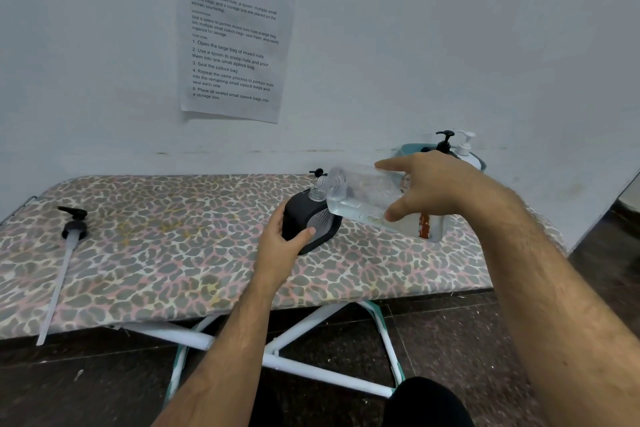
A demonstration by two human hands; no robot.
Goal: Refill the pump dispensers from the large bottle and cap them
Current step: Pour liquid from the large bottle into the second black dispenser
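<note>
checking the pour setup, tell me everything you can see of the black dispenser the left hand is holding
The black dispenser is a squat, rounded, matte body with a ribbed clear window on its front and a clear, uncapped neck on top. It stands upright on the leopard-print ironing board. The left hand grips its near side, thumb across the front. The tilted large clear bottle, held by the right hand, has its mouth at the neck.

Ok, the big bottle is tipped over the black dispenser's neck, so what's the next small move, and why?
Probably tip the large clear bottle a little further, keeping its mouth over the black dispenser's open neck. The right hand holds it nearly level, with the liquid lying low inside. The left hand already steadies the dispenser, and its pump lies far left on the board, so capping waits.
</note>
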